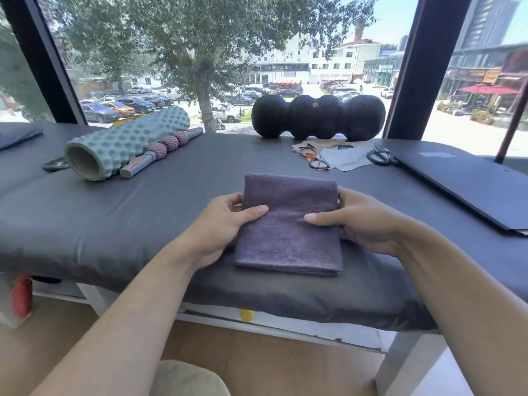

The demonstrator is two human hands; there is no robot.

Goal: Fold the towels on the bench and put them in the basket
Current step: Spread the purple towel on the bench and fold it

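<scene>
A purple-grey terry towel (288,224), folded into a thick, near-square pad, lies flat on the dark grey padded bench (114,218), close to the bench's near edge. Its nap is short and even, the far edge is a rounded fold, and the stacked layers show along the near edge and near right corner.

The hands sit on either side of the towel. The left hand (220,224) grips the towel's left edge about halfway along, thumb laid on top pointing inward, fingers curled down at the side. The right hand (363,221) grips the right edge the same way, thumb flat on the cloth pointing toward the other thumb, fingers curled round the edge. The two thumbs are apart, with a strip of towel between them.

Farther back on the bench, well apart from the towel, lie a pale green knobbed foam roller (125,142), a grey massage stick with pink ridged balls (163,151), a black four-lobed foam roller (318,117), a pair of dark-framed glasses (314,157) and black scissors (381,157).
</scene>
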